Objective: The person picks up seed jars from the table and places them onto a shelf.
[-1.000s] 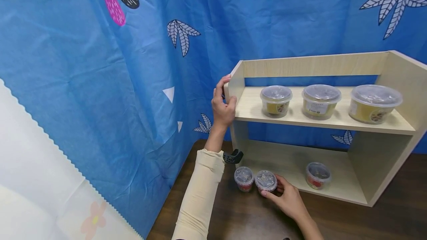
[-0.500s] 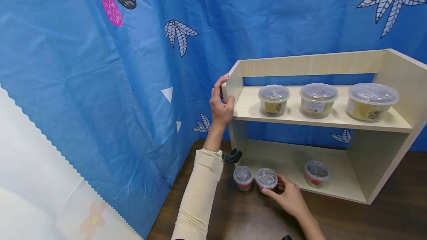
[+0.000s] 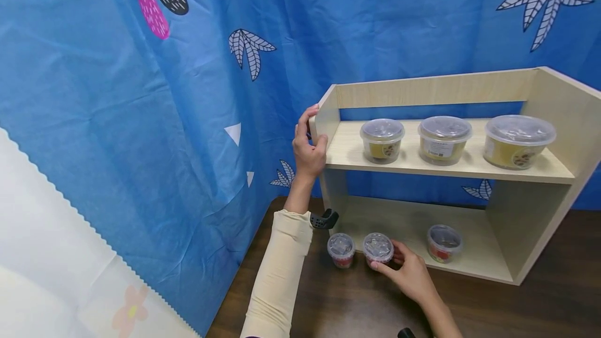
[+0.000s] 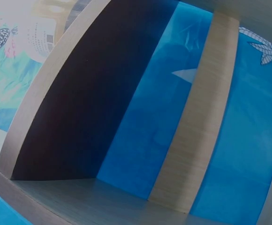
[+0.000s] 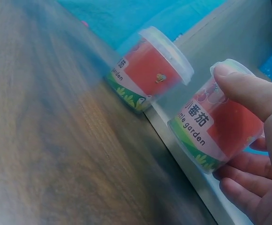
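My left hand grips the front edge of the left side panel of a pale wooden shelf unit. In my right hand is a small lidded plastic cup, pinched between thumb and fingers near the lower shelf's front edge. The right wrist view shows this cup's red label and the thumb on its rim. A matching cup stands just left of it on the dark table. Another small red-labelled cup sits on the lower shelf. The left hand itself is outside the left wrist view.
Three larger lidded tubs stand in a row on the upper shelf: a left one, a middle one and a right one. A blue patterned curtain hangs behind and to the left of the brown table.
My right hand has shifted the pinched cup slightly away from me, and its gap from the neighbouring cup has widened. The left hand keeps its grip on the panel. The head view has drifted slightly.
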{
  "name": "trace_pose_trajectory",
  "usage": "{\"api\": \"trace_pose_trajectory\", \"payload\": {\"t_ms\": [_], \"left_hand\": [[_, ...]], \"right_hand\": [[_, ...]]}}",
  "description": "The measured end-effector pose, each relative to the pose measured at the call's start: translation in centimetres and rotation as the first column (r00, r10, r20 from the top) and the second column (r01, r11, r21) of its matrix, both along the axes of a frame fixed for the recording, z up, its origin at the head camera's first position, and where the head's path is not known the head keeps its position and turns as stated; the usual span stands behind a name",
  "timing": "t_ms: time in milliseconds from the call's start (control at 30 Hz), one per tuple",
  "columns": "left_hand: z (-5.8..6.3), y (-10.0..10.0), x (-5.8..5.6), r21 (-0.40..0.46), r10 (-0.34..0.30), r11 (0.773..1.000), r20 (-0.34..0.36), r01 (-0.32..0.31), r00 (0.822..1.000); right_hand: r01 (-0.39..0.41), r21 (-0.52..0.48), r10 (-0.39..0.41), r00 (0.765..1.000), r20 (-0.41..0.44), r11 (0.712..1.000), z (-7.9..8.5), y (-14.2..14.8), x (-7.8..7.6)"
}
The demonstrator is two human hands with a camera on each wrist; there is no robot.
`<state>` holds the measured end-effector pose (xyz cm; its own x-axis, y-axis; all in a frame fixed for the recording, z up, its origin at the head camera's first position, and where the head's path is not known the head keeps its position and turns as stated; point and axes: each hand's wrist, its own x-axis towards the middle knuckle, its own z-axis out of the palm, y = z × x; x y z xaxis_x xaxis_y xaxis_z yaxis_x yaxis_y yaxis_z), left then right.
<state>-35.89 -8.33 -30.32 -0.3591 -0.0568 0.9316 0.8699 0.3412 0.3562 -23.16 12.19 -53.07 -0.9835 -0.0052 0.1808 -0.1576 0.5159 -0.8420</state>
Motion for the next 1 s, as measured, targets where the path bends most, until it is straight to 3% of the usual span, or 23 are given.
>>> {"api": "trace_pose_trajectory", "payload": {"t_ms": [567, 1000], "left_hand": [[-0.1, -0.2, -0.1, 0.005, 0.0, 1.0, -0.014, 0.0, 1.0], [-0.1, 0.0, 0.0, -0.001, 0.0, 1.0, 0.008, 0.0, 1.0]], "right_hand": [[0.023, 0.011, -0.024, 0.999, 0.041, 1.0, 0.3, 0.6, 0.0], [0.116, -0.003, -0.116, 0.993, 0.009, 0.993, 0.1, 1.1, 0.0]]}}
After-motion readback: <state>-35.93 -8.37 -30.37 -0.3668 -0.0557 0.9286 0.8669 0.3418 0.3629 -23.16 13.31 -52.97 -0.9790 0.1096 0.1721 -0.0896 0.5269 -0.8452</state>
